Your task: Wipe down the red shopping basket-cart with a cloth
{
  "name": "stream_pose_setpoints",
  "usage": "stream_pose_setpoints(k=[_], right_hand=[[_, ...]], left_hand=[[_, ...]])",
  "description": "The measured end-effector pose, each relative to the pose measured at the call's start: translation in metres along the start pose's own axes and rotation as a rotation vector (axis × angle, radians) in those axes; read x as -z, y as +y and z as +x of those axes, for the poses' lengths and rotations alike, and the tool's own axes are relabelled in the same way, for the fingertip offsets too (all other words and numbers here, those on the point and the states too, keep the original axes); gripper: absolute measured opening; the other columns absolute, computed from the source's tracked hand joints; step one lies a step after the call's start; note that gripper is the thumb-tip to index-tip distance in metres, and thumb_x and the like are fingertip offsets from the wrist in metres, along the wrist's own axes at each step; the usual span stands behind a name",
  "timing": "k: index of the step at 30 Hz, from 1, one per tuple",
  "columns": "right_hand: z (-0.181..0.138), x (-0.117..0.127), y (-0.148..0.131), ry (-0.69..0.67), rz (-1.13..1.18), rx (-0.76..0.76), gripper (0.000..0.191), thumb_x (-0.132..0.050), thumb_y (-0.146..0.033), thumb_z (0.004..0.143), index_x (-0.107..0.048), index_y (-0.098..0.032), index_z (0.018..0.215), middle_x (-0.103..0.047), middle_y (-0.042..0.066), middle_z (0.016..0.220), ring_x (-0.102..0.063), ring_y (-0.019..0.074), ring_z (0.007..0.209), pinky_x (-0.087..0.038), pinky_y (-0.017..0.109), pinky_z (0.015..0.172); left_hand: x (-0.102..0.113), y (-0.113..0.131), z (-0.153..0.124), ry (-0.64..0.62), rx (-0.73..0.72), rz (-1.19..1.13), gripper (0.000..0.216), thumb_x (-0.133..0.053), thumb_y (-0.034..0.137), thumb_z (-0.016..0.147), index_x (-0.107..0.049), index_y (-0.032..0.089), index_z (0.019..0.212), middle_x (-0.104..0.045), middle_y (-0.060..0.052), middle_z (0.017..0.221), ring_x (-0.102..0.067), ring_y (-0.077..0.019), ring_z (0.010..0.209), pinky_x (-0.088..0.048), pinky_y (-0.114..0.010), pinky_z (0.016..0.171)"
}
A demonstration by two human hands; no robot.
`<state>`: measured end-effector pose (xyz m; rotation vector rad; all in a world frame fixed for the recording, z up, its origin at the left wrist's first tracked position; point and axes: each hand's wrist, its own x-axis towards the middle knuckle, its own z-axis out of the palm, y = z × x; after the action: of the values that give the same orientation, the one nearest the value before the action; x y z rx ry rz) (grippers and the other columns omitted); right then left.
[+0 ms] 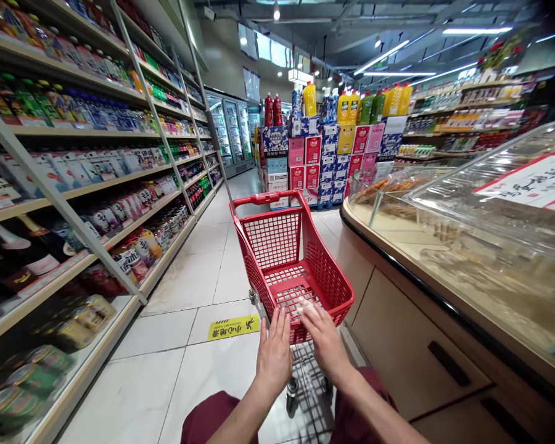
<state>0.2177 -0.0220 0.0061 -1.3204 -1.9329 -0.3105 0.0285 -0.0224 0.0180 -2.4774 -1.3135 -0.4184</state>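
Note:
A red plastic shopping cart [328, 259] stands on the floor in front of me, its handle bar on the far side. My left hand [275, 348] is at the near end of its basket, fingers stretched out and lying together. Beside it, my right hand [322, 338] reaches over the near rim with fingers extended, the tips slightly smeared and pale. Neither hand shows a held object. Whether the palms touch the basket's rim I cannot tell.
Shelves [97, 243] of bottles and cans line the left. A counter [379, 246] with clear covers runs along the right. Stacked drink cartons [305, 169] stand ahead. A yellow floor sticker [234, 327] lies left of the cart on the tiles.

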Motion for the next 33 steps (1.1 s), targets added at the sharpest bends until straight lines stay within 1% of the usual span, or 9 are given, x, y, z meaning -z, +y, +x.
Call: stream_pose_setpoints(k=[2, 7, 11, 14, 19, 22, 24, 29, 33], right_hand=[[0.0, 0.002, 0.001, -0.001, 0.03, 0.009, 0.051, -0.033, -0.005, 0.083, -0.041, -0.023, 0.13, -0.046, 0.005, 0.132, -0.034, 0.0167, 0.126, -0.035, 0.042, 0.101], [-0.003, 0.01, 0.023, 0.175, -0.047, -0.255, 0.058, -0.029, -0.001, 0.08, -0.039, -0.026, 0.131, -0.044, 0.004, 0.134, -0.033, 0.0181, 0.128, -0.033, 0.046, 0.102], [-0.008, -0.007, -0.011, 0.069, 0.069, -0.042, 0.055, -0.033, -0.003, 0.08, -0.04, -0.024, 0.131, -0.047, 0.005, 0.131, -0.035, 0.0178, 0.126, -0.036, 0.043, 0.101], [-0.006, -0.013, -0.026, 0.029, 0.071, -0.02, 0.055, -0.036, -0.002, 0.077, -0.042, -0.02, 0.129, -0.049, 0.008, 0.129, -0.039, 0.0183, 0.123, -0.04, 0.04, 0.097], [0.002, 0.005, 0.017, -0.074, -0.068, -0.084, 0.05, -0.037, -0.001, 0.076, -0.056, -0.026, 0.114, -0.054, 0.005, 0.124, -0.04, 0.0235, 0.122, -0.037, 0.048, 0.095], [-0.002, 0.014, 0.04, 0.026, -0.174, -0.273, 0.052, -0.034, 0.0, 0.075, -0.056, -0.024, 0.116, -0.054, 0.007, 0.124, -0.036, 0.025, 0.125, -0.035, 0.05, 0.095], [-0.006, 0.01, 0.033, 0.066, -0.179, -0.318, 0.056, -0.032, 0.001, 0.075, -0.051, -0.023, 0.122, -0.049, 0.007, 0.129, -0.031, 0.0235, 0.128, -0.034, 0.049, 0.097], [-0.01, -0.01, -0.005, 0.032, 0.012, -0.042, 0.054, -0.033, -0.003, 0.079, -0.044, -0.024, 0.127, -0.049, 0.005, 0.13, -0.03, 0.018, 0.129, -0.037, 0.043, 0.1], [-0.004, 0.003, 0.022, 0.09, -0.039, -0.095, 0.051, -0.033, -0.003, 0.08, -0.048, -0.025, 0.124, -0.051, 0.005, 0.127, -0.038, 0.0178, 0.124, -0.035, 0.045, 0.1]], left_hand=[[0.001, -0.003, -0.001, 0.0, -0.021, 0.012, 0.063, -0.041, 0.016, 0.075, -0.025, 0.013, 0.136, -0.03, -0.008, 0.143, -0.016, -0.0214, 0.134, -0.019, -0.047, 0.107], [-0.001, -0.003, -0.001, -0.008, -0.042, 0.034, 0.064, -0.042, 0.019, 0.076, -0.023, 0.012, 0.137, -0.029, -0.009, 0.143, -0.016, -0.022, 0.134, -0.018, -0.047, 0.107], [-0.005, 0.003, 0.005, -0.031, -0.065, 0.028, 0.063, -0.041, 0.016, 0.076, -0.024, 0.012, 0.137, -0.032, -0.009, 0.142, -0.015, -0.0223, 0.134, -0.015, -0.048, 0.108], [-0.003, 0.003, 0.008, -0.057, -0.083, 0.015, 0.063, -0.039, 0.013, 0.075, -0.025, 0.012, 0.136, -0.033, -0.008, 0.141, -0.015, -0.0223, 0.134, -0.015, -0.048, 0.108], [0.005, -0.004, 0.011, -0.087, -0.101, -0.039, 0.058, -0.038, 0.017, 0.078, -0.029, 0.013, 0.135, -0.032, -0.007, 0.142, -0.017, -0.0213, 0.134, -0.015, -0.048, 0.108], [0.008, -0.006, 0.012, -0.107, -0.11, -0.076, 0.057, -0.039, 0.024, 0.08, -0.028, 0.013, 0.135, -0.03, -0.007, 0.143, -0.017, -0.0213, 0.134, -0.014, -0.049, 0.108], [0.008, -0.004, 0.013, -0.118, -0.098, -0.094, 0.059, -0.04, 0.025, 0.079, -0.028, 0.011, 0.135, -0.029, -0.008, 0.143, -0.017, -0.0221, 0.134, -0.014, -0.049, 0.108], [0.007, -0.003, 0.012, -0.119, -0.101, -0.078, 0.062, -0.039, 0.018, 0.076, -0.024, 0.011, 0.136, -0.031, -0.01, 0.142, -0.014, -0.0225, 0.135, -0.012, -0.05, 0.108], [0.003, -0.005, 0.007, -0.103, -0.108, -0.058, 0.064, -0.04, 0.017, 0.076, -0.022, 0.012, 0.137, -0.028, -0.008, 0.143, -0.013, -0.0215, 0.135, -0.012, -0.049, 0.109]])
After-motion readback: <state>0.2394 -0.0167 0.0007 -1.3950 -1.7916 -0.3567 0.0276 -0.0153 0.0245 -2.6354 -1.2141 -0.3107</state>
